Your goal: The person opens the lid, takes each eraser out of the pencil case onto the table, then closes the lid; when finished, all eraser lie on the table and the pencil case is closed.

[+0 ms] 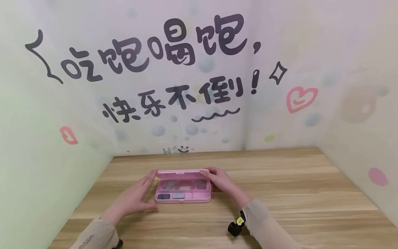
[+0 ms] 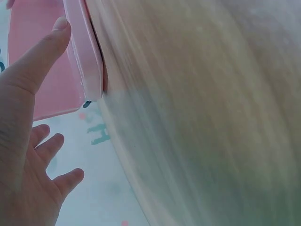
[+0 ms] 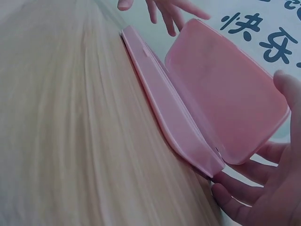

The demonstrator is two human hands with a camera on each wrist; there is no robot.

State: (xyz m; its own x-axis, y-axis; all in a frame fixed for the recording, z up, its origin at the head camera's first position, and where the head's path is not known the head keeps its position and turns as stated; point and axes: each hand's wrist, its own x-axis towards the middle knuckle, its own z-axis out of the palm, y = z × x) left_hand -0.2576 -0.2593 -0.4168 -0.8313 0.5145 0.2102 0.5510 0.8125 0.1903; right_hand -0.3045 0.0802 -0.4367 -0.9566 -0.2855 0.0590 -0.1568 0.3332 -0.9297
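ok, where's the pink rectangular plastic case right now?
Head view: the open pink rectangular plastic case sits low centre on the wood-grain table, between the person's left hand and right hand, which holds its raised lid.

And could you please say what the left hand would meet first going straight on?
Likely the raised pink lid, at its left corner beside the left hand; depth leaves it unclear whether they touch.

- Hinged case [image 1: 201, 196]: pink
- Dark block [image 1: 163, 196], at the case's eight o'clock
- Pale-blue block [image 1: 178, 196], at seven
- Tabletop [image 1: 286, 183]: light-brown wood grain
- Sleeves [image 1: 268, 221]: beige
- Backdrop [image 1: 214, 150]: whitish, black lettering [image 1: 179, 97], bluish dots [image 1: 191, 129], pink hearts [image 1: 301, 100]
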